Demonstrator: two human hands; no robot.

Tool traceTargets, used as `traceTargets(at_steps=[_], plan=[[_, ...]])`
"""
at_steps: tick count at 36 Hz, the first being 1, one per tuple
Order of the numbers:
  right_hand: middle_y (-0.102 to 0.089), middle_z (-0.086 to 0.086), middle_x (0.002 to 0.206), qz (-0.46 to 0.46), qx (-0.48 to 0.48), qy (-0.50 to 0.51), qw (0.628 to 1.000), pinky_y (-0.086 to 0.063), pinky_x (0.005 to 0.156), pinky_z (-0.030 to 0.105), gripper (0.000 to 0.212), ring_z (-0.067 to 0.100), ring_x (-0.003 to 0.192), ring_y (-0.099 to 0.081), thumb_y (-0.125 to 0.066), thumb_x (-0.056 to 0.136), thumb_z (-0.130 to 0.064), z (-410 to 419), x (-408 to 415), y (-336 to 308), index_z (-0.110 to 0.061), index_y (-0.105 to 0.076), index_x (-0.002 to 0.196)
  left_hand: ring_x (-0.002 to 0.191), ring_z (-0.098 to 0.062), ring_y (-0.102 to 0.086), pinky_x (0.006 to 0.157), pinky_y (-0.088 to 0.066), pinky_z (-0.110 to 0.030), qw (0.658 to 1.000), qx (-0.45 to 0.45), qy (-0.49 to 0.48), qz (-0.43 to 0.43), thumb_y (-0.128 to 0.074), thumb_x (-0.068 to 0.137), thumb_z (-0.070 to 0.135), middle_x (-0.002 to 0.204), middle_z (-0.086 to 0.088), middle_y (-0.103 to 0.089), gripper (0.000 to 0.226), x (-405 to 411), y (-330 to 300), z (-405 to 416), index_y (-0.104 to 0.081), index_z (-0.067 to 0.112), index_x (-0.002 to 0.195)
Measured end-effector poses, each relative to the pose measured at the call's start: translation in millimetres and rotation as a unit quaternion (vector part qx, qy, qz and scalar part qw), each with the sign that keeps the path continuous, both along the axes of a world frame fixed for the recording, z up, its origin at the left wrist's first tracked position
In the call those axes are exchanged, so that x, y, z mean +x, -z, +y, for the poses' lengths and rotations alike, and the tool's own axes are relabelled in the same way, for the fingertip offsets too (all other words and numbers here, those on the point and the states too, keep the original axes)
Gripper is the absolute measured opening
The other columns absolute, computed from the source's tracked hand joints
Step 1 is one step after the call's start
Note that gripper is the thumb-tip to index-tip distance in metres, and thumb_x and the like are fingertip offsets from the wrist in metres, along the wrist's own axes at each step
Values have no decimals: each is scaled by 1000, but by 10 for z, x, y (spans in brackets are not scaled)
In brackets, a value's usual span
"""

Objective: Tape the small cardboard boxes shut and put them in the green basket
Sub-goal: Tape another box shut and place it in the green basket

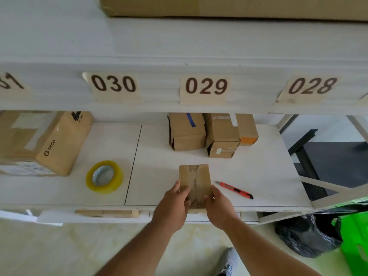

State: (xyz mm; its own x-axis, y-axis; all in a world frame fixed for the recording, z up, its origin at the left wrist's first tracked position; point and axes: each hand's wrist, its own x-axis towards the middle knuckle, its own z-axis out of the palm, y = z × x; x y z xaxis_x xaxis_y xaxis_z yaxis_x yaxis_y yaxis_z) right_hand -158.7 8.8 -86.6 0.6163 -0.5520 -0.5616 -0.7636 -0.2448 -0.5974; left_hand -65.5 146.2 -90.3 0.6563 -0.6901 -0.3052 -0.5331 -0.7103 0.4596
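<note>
A small box [195, 182] lies flat near the front edge of the white shelf [258, 176], at lower centre of the frame, and is held from both sides. The left hand [175, 202] is wrapped against its left edge, fingers curled onto the top face; the right hand [218, 206] is clasped on its right edge, thumb over the top. A seam with dark markings runs down the top face; whether tape already covers it cannot be told.

The tape roll [104, 177] lies flat at left of centre, well apart from the box, and the red cutter [235, 190] lies just right of the box, untouched. Three more small boxes [211, 132] are grouped further back, at upper centre. The green basket [354, 242] is seen only partly, at the lower right edge, below shelf level.

Several slips seem possible from here. Since the box sits at the shelf's front edge, it could be tipped off if one hand is released to fetch the roll. The flaps could spring open if pressure is eased before tape is laid. The cutter could be knocked by the right forearm.
</note>
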Motion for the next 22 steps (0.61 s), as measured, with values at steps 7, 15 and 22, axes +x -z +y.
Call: traceTargets(at_steps=[7,15,22], plan=[[-53,-3,150,-1,-5,-11,1000,-51,97,33,59,19,125,-58,-46,104,-35,-78,-17,-107,-25,-27,160,146,-17,-33,117,-31,-33,996,-36,-76,6,-52,102,35,160,3,-36,57,517,-37,354,-35,25,155],[-41,-9,159,1,-79,-43,996,-48,105,33,62,14,129,-53,-45,106,-37,-109,-133,-430,-32,-20,162,125,-42,-54,98,-50,-47,968,150,-189,-68,-63,93,35,136,-22,-58,57,1537,356,1159,-48,3,138],[-17,-15,168,10,-158,-138,978,-15,126,35,59,13,156,-13,-42,108,-40,25,-127,-541,-34,-19,161,127,-30,-55,93,-47,-38,945,243,-163,-144,-55,94,32,147,-4,-50,51,1682,370,1389,-43,28,144]])
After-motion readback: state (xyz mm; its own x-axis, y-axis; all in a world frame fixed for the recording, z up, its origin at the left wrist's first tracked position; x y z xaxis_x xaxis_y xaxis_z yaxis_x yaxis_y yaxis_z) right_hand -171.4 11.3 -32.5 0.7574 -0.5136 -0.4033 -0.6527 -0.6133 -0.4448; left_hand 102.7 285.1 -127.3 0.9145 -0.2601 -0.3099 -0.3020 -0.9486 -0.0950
